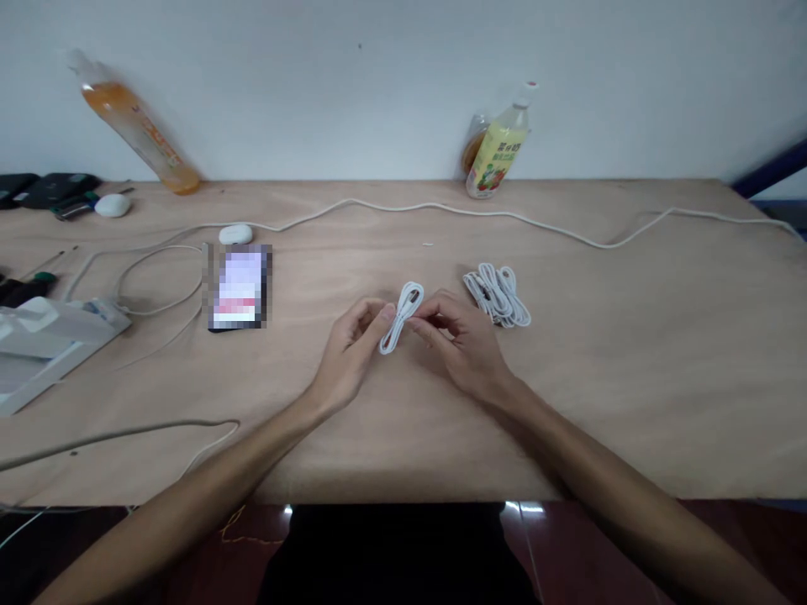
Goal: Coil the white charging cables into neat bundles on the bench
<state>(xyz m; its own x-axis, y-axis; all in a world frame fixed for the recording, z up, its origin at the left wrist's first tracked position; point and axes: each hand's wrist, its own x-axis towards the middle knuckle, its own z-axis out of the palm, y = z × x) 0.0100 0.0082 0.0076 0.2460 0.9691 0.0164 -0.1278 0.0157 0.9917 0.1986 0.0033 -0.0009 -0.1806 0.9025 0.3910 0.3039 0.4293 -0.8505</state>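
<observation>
A white cable (402, 318), coiled into a long bundle narrowed at its middle, is held tilted just above the wooden table. My left hand (354, 343) grips the bundle's left side between thumb and fingers. On the other side, my right hand (457, 340) is closed in a pinch at the narrow middle of the same bundle. Whether a tie or a cable end sits between those fingertips is too small to tell. A metallic-looking plug shows in the upper loop. Just beyond my right hand lies a pile of similar coiled white cables (498, 296).
A phone (238, 287) with a blurred screen and a white earbud case (235, 234) lie to the left. A long white cord (435, 207) crosses the table's back. An orange drink bottle (142, 134) and a yellow drink bottle (498, 151) lean on the wall. A white tray (50, 370) stands far left.
</observation>
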